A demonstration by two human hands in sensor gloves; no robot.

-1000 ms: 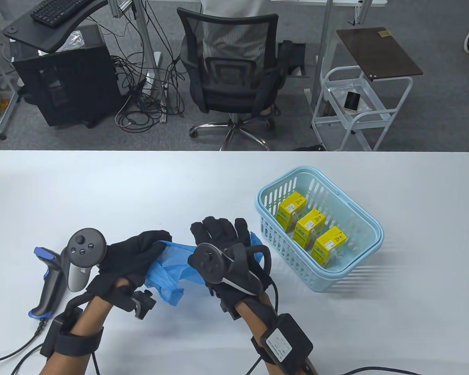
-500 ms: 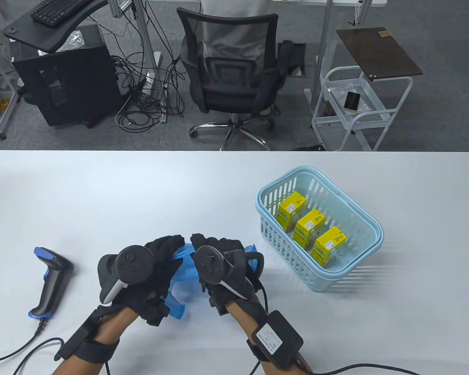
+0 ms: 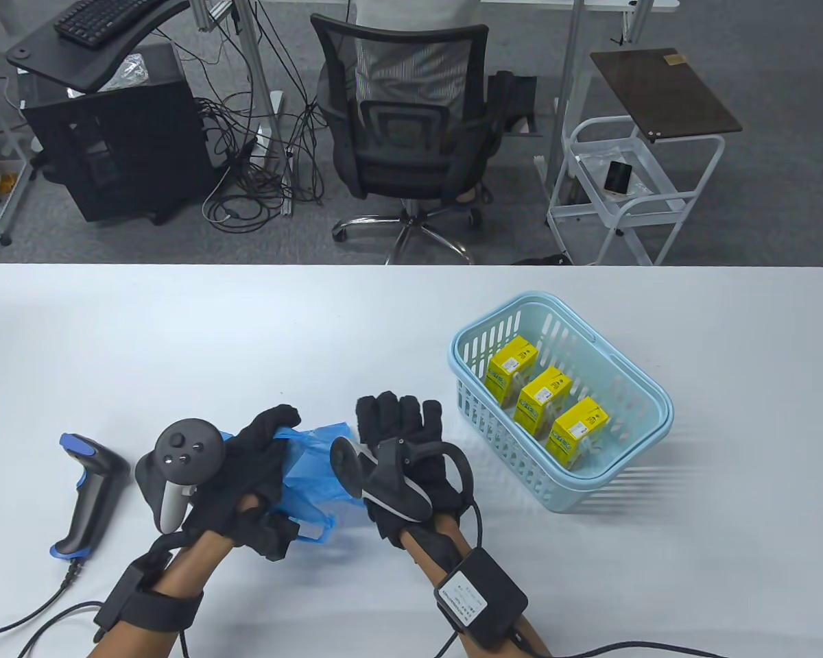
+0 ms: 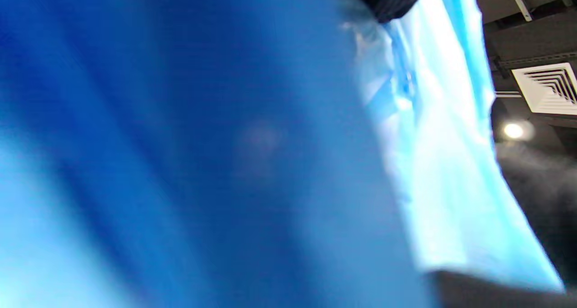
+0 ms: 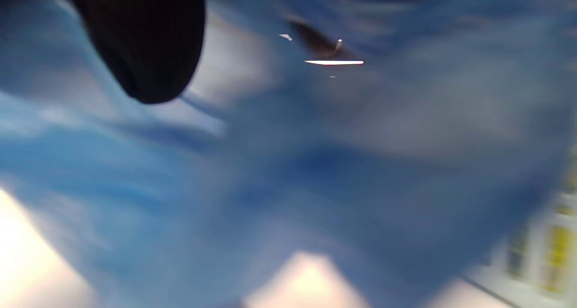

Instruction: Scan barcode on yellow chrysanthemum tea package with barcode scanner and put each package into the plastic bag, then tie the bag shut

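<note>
The left hand [image 3: 250,456] grasps the left side of the blue bag [image 3: 312,466], its fingers curled over the plastic. The right hand [image 3: 408,449] lies over the right side of the bag with its fingers extended toward the far edge; whether it pinches the plastic underneath cannot be told. The bag hangs crumpled between the two hands, near the near edge of the table [image 3: 247,329]. In the left wrist view, the blue plastic [image 4: 225,163] fills almost the whole frame. In the right wrist view, a gloved fingertip [image 5: 144,42] sits against blurred blue plastic.

The scanner [image 3: 89,490] lies on the table to the left of the left hand, apart from it, with its cable running off the near edge. The basket [image 3: 645,411] stands to the right of the right hand. Three yellow tea packages [image 3: 540,397] stand inside it in a diagonal row.
</note>
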